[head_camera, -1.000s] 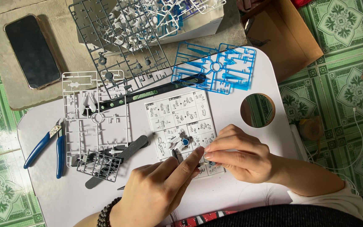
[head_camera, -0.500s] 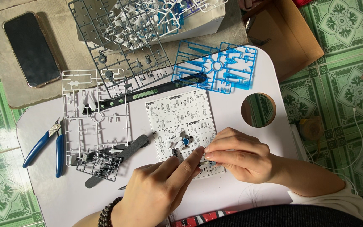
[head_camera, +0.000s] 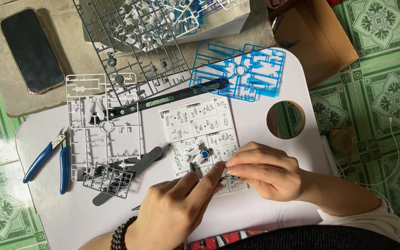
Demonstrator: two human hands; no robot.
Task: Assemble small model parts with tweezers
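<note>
White lap table (head_camera: 278, 83) carries all, largest first: the grey parts frame (head_camera: 140, 60) at its far edge, the blue parts frame (head_camera: 239, 71) near the far right corner, the instruction sheet (head_camera: 200, 125) in the middle. My left hand (head_camera: 177, 208) and right hand (head_camera: 262, 171) meet over the sheet's near edge, fingertips pressed together, pinching a small model part (head_camera: 231, 175). Its long axis I cannot tell.

Both hands are bare: the left hand (head_camera: 172, 217) has a bracelet of dark round beads (head_camera: 118, 237) at its wrist, and the right hand (head_camera: 267, 172) leads to a white sleeve (head_camera: 376, 217) at lower right.
</note>
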